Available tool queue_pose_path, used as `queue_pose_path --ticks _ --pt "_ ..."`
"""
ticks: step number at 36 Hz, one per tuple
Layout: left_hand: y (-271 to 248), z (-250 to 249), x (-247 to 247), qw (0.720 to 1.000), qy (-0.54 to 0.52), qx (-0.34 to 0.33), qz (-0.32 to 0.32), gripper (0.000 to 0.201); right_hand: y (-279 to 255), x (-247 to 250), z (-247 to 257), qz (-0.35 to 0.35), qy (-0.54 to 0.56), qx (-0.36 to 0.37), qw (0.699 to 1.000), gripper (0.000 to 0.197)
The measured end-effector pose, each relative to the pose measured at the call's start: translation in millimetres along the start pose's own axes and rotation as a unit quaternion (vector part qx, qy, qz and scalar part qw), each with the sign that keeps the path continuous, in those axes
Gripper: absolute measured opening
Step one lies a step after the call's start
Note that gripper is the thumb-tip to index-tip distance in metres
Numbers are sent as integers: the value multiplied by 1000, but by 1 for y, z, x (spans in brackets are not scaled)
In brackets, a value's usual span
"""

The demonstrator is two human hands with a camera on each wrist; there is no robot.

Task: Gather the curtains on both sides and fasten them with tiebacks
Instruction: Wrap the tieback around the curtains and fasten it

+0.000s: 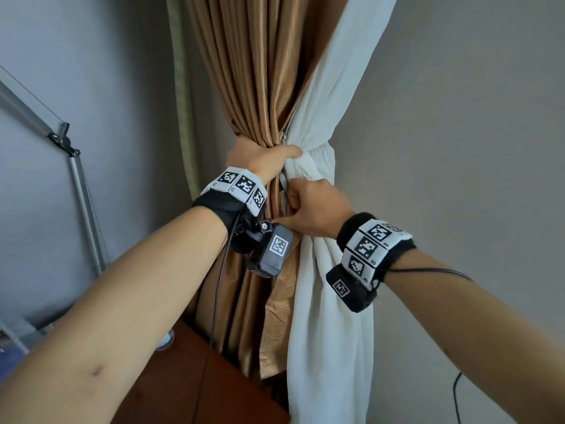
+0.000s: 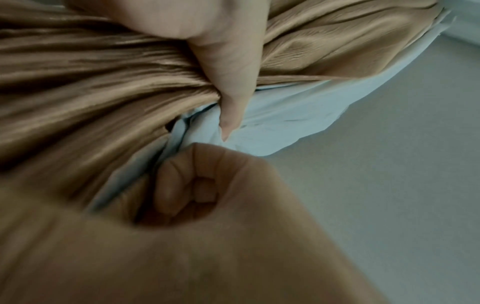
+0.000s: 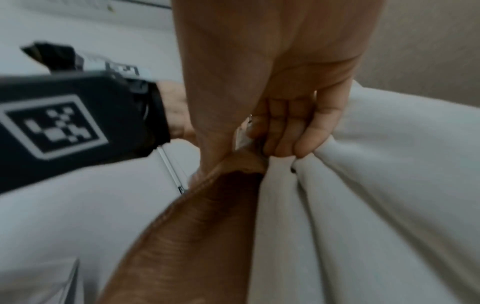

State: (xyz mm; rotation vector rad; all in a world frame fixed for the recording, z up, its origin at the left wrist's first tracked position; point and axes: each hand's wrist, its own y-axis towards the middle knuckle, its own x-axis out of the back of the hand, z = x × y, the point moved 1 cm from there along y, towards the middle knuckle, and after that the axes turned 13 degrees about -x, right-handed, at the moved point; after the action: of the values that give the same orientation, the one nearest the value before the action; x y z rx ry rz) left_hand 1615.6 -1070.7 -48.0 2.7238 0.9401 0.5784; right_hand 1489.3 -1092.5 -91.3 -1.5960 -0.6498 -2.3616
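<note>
Plain grey walls (image 1: 458, 117) meet in the corner before me; a metal folding rack (image 1: 76, 179) stands at my left, a reddish-brown wooden cabinet top (image 1: 195, 377) below, in soft daylight.

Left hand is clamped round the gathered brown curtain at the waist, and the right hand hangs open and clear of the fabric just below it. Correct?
Not quite. The left hand does grip the gathered brown curtain, but the right hand is not open or clear: the head view shows it just below, fingers curled into the folds of the white curtain where the two meet.
</note>
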Motion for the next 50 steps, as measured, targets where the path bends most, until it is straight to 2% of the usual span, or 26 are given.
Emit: queue_pose_path --ticks 2,7,9,13,16,20,22,24,25,26,28,31,36,42,46,50 --pt "-3 -2 2 1000 7 -4 2 60 -1 -1 -4 6 -5 -4 1000 54" --pt "-3 -2 4 1000 18 -4 -2 67 -3 7 -13 77 33 -9 996 54" --pt "-2 0 5 1000 14 -4 -5 81 -5 12 -17 80 32 -9 996 54" --pt "-1 1 6 1000 10 -8 -15 91 -6 15 -28 85 93 -63 990 37" --pt "-1 3 7 1000 2 -5 -10 90 -6 14 -34 108 183 -118 970 25" --pt "0 4 10 1000 -3 -4 -7 91 -10 14 -29 107 239 -134 956 39" --pt "0 5 11 1000 -5 -5 -9 89 -14 14 -24 111 280 -145 943 40" --pt "0 5 12 1000 -8 -6 -11 89 -14 12 -21 113 340 -160 920 31" --pt "0 6 12 1000 -8 -6 -11 88 -15 10 -22 123 356 -159 912 20" --pt "0 6 12 1000 -8 -5 -11 86 -16 8 -23 138 355 -155 912 11" --pt "-1 6 14 1000 -10 -3 -12 79 -17 7 -26 146 280 -135 939 30" --pt "0 8 15 1000 -19 -4 -9 79 -16 11 -28 118 203 -95 967 29" --pt "5 11 18 1000 -20 -1 -14 92 -11 28 -41 66 172 -60 981 31" --pt "9 15 20 999 -27 1 -25 104 -6 44 -59 -3 57 -41 997 25" --pt "14 23 22 998 -53 -4 -37 112 -2 49 -73 -12 35 -76 996 12" --pt "15 27 29 997 -71 -12 -23 109 6 53 -79 -58 6 -99 993 20"
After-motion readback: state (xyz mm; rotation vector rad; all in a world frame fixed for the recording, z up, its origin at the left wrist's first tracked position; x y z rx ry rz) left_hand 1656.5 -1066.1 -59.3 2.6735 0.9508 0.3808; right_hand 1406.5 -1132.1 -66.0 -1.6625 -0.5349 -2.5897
